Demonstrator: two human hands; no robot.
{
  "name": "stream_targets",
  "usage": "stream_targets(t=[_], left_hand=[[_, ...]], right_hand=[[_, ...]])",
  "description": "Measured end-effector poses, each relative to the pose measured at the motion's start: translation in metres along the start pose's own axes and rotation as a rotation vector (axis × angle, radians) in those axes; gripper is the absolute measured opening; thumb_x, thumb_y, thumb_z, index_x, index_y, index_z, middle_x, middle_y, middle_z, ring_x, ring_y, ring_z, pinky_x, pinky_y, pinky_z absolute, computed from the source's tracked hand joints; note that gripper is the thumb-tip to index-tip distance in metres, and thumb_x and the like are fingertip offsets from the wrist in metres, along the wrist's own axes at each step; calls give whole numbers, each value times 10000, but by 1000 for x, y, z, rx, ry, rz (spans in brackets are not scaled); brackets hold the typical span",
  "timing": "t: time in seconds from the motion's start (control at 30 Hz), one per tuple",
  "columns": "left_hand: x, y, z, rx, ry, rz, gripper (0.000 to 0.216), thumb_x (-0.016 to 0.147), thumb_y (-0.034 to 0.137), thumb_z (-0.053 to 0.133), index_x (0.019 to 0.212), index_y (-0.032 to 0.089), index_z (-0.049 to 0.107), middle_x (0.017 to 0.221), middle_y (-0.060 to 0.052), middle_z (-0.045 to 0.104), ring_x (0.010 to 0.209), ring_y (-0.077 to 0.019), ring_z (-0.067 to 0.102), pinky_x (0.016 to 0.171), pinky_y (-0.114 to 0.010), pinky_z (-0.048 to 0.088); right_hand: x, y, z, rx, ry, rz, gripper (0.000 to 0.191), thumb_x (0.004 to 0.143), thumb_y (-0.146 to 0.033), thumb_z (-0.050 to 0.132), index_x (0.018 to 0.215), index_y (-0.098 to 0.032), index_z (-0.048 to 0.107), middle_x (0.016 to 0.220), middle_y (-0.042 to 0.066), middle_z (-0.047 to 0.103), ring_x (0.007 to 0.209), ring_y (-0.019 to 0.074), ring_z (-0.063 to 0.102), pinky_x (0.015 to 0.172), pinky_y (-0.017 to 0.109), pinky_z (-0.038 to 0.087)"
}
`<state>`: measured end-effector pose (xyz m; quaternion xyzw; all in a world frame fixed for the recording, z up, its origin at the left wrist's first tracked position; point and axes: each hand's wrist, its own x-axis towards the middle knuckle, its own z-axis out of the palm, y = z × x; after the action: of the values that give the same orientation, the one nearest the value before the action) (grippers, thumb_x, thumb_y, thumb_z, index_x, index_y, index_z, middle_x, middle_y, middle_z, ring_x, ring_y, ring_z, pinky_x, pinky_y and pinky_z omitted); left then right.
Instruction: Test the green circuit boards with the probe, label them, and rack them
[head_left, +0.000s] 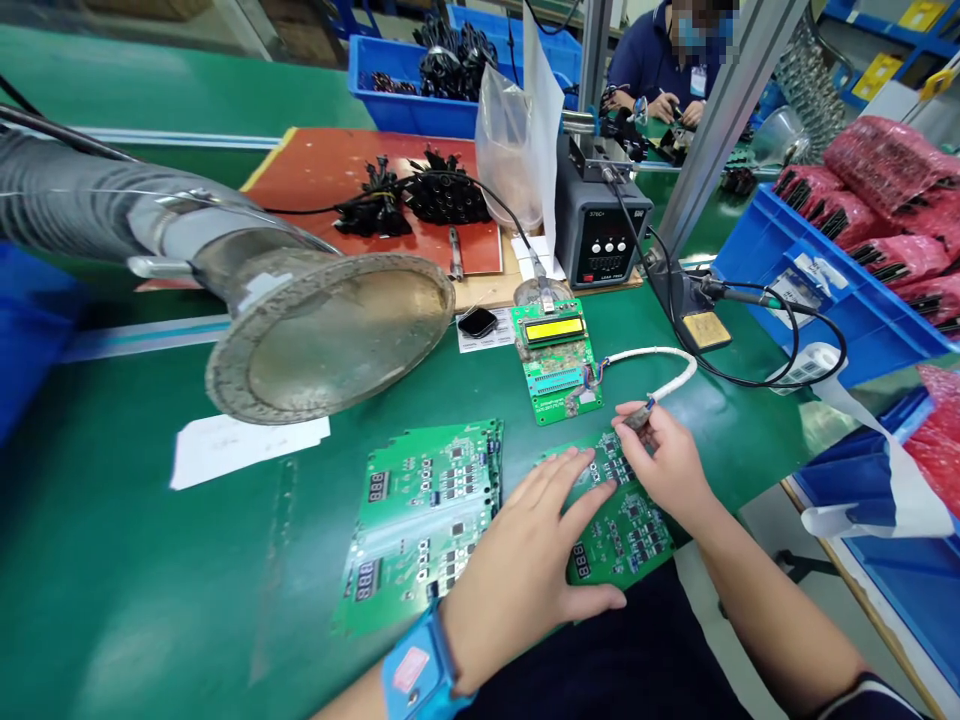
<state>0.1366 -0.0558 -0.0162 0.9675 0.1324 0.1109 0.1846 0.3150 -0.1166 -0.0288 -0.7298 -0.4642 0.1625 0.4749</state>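
Under my hands lies a green circuit board (611, 545) with chips and a digit display. My left hand (536, 540), with a blue wrist strap (420, 665), rests over its left side, fingers spread. Between thumb and fingers my right hand (664, 460) pinches a small probe connector (639, 415) at the board's upper edge; the hand partly hides its tip. A white sleeved cable (667, 352) runs from it to a green programmer board (559, 385) with a lit yellow screen (553, 330). Left of my left hand lies another stack of circuit boards (427, 500).
A wide fume extractor hood (330, 340) hangs at the left. Behind stand a soldering station (600, 220) and an iron in its stand (701, 300). Blue bins (832, 290) hold red-wrapped parts at the right. Across the bench a person (667, 70) handles small parts.
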Motion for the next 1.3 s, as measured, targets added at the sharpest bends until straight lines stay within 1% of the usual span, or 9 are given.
stream_targets(t=[0.27, 0.4, 0.53, 0.67, 0.77, 0.87, 0.93, 1.13, 1.3], left_hand=[[0, 0, 3, -26, 33, 19, 831, 547, 572, 803, 1233, 173, 555, 1354, -219, 466, 1241, -420, 447, 977, -604, 422], [-2, 2, 5, -59, 35, 51, 672, 626, 513, 784, 1225, 288, 579, 1434, -181, 347, 1290, -428, 375, 991, -642, 373], [-2, 5, 4, -81, 11, 82, 508, 680, 454, 763, 1163, 421, 608, 1529, -84, 168, 1320, -473, 293, 973, -699, 338], [-1, 7, 2, -84, -41, 108, 349, 733, 404, 734, 1073, 410, 656, 1547, -56, 119, 1337, -486, 256, 991, -715, 293], [-2, 6, 4, -87, -45, 81, 468, 710, 438, 744, 1149, 353, 608, 1540, -115, 144, 1357, -467, 235, 1011, -691, 293], [-4, 3, 8, -82, -1, 21, 823, 654, 510, 761, 1340, 205, 425, 1512, -232, 189, 1364, -431, 248, 1023, -629, 339], [-4, 1, 10, -60, 18, 0, 978, 615, 563, 764, 1380, 121, 342, 1488, -280, 230, 1350, -425, 282, 1013, -602, 372], [-1, -1, 8, 6, -4, 4, 932, 580, 635, 747, 1311, 140, 450, 1482, -254, 288, 1295, -421, 382, 975, -579, 418], [1, -2, 6, 46, -20, 14, 937, 572, 694, 709, 1297, 145, 483, 1478, -222, 327, 1304, -397, 386, 981, -548, 425]], right_hand=[[-3, 3, -2, 51, -21, -12, 143, 866, -238, 512, 986, -205, 582, 917, 61, 681, 831, 174, 658, 730, 293, 534], [-3, 2, -3, 69, -18, -7, 134, 873, -235, 508, 982, -197, 575, 917, 60, 677, 838, 169, 657, 739, 287, 529], [-3, 1, -3, 76, -23, 11, 124, 868, -233, 515, 975, -202, 570, 923, 59, 677, 836, 169, 658, 737, 290, 528], [-3, 1, -3, 77, -25, 10, 124, 867, -228, 515, 976, -200, 569, 927, 62, 677, 841, 170, 659, 736, 287, 527], [-3, 2, -3, 78, -23, 1, 129, 868, -225, 514, 981, -198, 571, 929, 60, 677, 845, 168, 658, 739, 282, 524], [-3, 4, -3, 86, -24, 2, 134, 867, -226, 517, 986, -196, 571, 930, 59, 678, 847, 168, 660, 740, 282, 525], [-3, 5, -2, 90, -25, 2, 130, 868, -227, 520, 984, -198, 572, 933, 59, 679, 851, 168, 661, 744, 281, 527], [-4, 7, -2, 101, -29, -2, 132, 872, -230, 516, 988, -204, 571, 938, 60, 678, 855, 172, 660, 751, 290, 530], [-4, 6, -2, 99, -28, -1, 140, 868, -229, 518, 996, -201, 569, 935, 61, 675, 862, 174, 656, 754, 293, 526]])
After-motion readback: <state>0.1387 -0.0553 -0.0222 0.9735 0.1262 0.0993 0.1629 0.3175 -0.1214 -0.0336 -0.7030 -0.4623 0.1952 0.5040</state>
